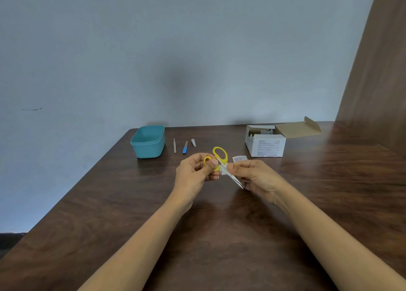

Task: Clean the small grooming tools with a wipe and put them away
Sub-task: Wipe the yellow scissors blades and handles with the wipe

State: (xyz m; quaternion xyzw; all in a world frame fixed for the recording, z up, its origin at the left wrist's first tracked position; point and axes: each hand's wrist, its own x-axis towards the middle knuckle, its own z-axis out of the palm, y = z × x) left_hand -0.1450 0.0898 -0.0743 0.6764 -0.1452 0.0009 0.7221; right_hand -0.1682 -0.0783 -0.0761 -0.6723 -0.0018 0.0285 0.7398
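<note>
So far left on the dark wood table (pixel 153 203) there's a teal plastic tub (pixel 147 141), lid off, sitting near the back edge. Just right of it, three little tools lie in a row, each apart from the next: a thin metal stick-type thing (pixel 174 146) (tweezers maybe, too small to tell), a blue-handled file (pixel 185 148), and a nail clipper (pixel 193 143). In front of those, up off the table, the left hand (pixel 195 172) has its fingers and thumb curled round the smaller yellow loop of the scissors (pixel 233 177), with the bigger loop sticking up behind it. The blades are closed and slant down toward the right. The right hand (pixel 252 174) pinches a small white wipe (pixel 223 171) against the blades near the pivot, fingers bent in around it, and the blade tip pokes out below its palm. Just behind that hand a torn-open printed packet (pixel 240 158) lies flat on the table. Further right near the back sits a white cardboard box (pixel 265 144), flap folded open to the right, with some packets visible inside.
</note>
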